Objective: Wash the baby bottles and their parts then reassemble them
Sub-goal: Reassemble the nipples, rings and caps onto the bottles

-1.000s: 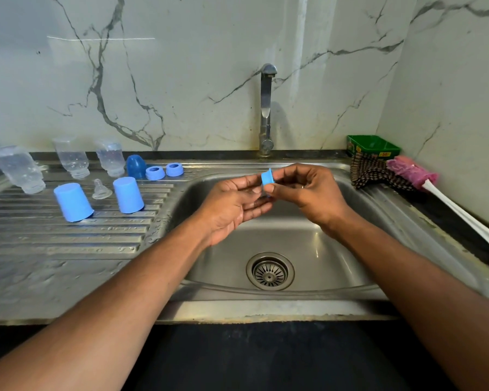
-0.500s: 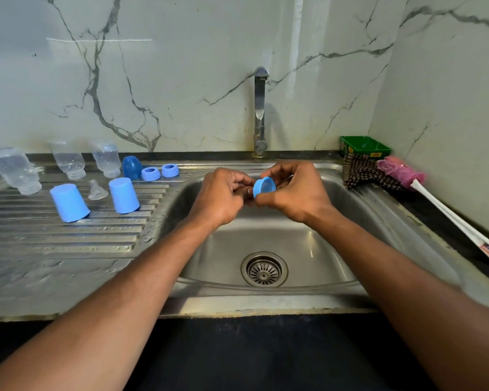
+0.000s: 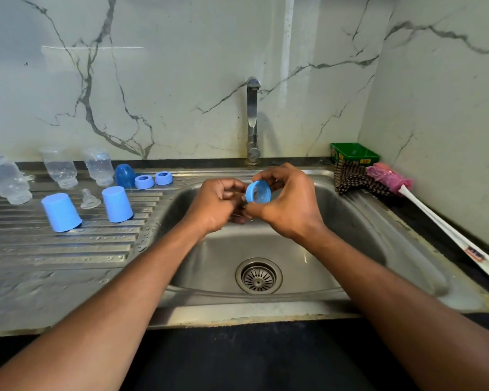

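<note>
While held above sink (image 3: 336, 280), blue collar ring (image 3: 258, 191) is pinched by right hand (image 3: 290, 203) — left hand (image 3: 216, 203) curled just beside it, its grip contents unclear.

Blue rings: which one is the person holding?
The blue collar ring over the sink, pinched in the right hand. The other two rings sit untouched on the drainboard.

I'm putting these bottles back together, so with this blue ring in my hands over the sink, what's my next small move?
Probably press the clear teat through the blue ring, which your right hand grips over the sink. Your left hand seems to pinch something clear behind it, though it is mostly hidden.
</note>
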